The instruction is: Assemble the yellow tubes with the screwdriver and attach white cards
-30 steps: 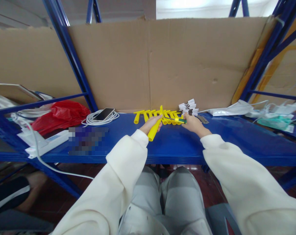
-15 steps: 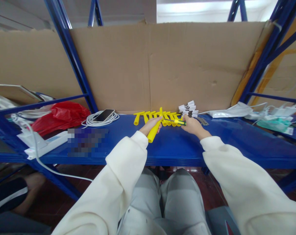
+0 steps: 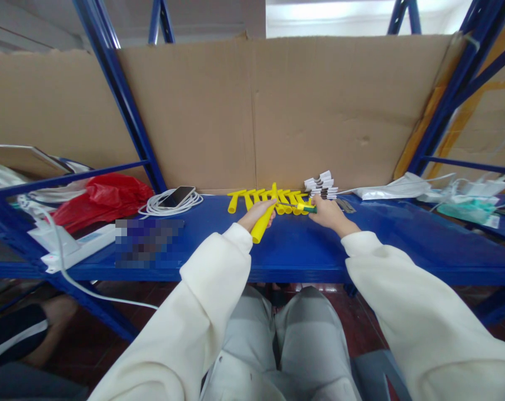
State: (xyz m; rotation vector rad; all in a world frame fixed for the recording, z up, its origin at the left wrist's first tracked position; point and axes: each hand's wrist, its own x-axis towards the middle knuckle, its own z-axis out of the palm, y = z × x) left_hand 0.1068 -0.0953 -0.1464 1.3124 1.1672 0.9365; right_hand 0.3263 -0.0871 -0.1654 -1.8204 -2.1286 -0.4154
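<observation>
My left hand [image 3: 258, 216] is closed around a yellow plastic T-shaped handle [image 3: 261, 227], its round hollow-looking end toward me and its crosspiece pointing away. In my right hand [image 3: 328, 213] is a screwdriver [image 3: 305, 208] with a yellow and green grip, lying nearly level. Its thin shaft reaches left to the head of the held handle; whether the tip sits in a screw is too small to tell. Behind both hands a row of similar yellow handles [image 3: 232, 205] lies on the blue shelf [image 3: 302, 248].
A stack of white and black pieces [image 3: 320, 182] stands behind my right hand, with flat grey metal pieces [image 3: 346, 206] beside it. To the left are a phone [image 3: 178, 196] on a coiled white cable [image 3: 152, 206], a red bag [image 3: 106, 197] and a power strip [image 3: 83, 248]. Cardboard [image 3: 252, 111] walls the back.
The screwdriver's grip looks slightly turned in my right hand. Both hands and the yellow handle stay in almost the same place.
</observation>
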